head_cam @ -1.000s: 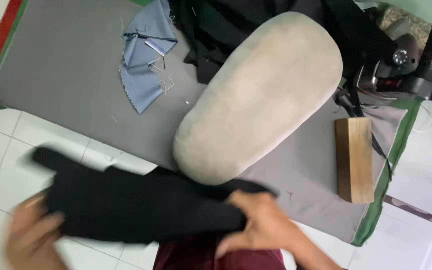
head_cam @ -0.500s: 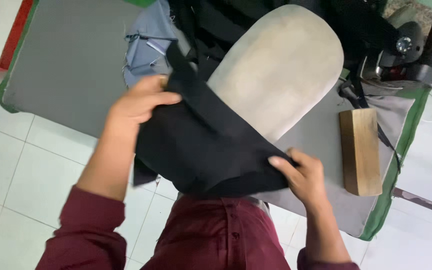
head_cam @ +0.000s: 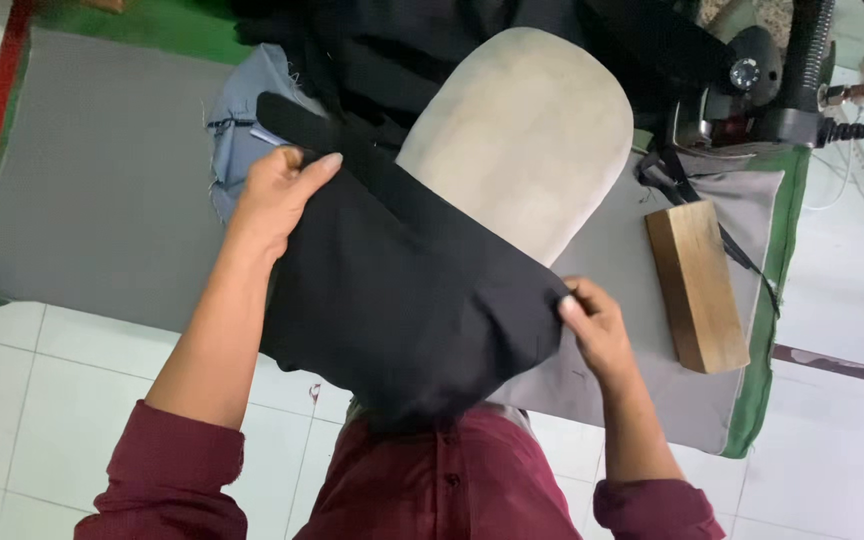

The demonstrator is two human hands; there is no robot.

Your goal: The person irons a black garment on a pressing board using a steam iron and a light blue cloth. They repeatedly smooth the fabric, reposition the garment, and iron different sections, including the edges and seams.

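Note:
A black cloth piece is drawn over the near end of a beige padded pressing form. My left hand grips the cloth's upper left edge. My right hand pinches its lower right corner beside the form. A black strap of the cloth runs up past my left thumb. Both of my sleeves are maroon.
The form rests on a grey padded table with a green border. A wooden block lies to the right. A blue-grey cloth and a dark heap lie behind. An iron with a cord stands at the far right.
The black cloth was lifted from low in front of me and pulled over the near end of the form. My left hand rose to the table's height; my right hand moved right.

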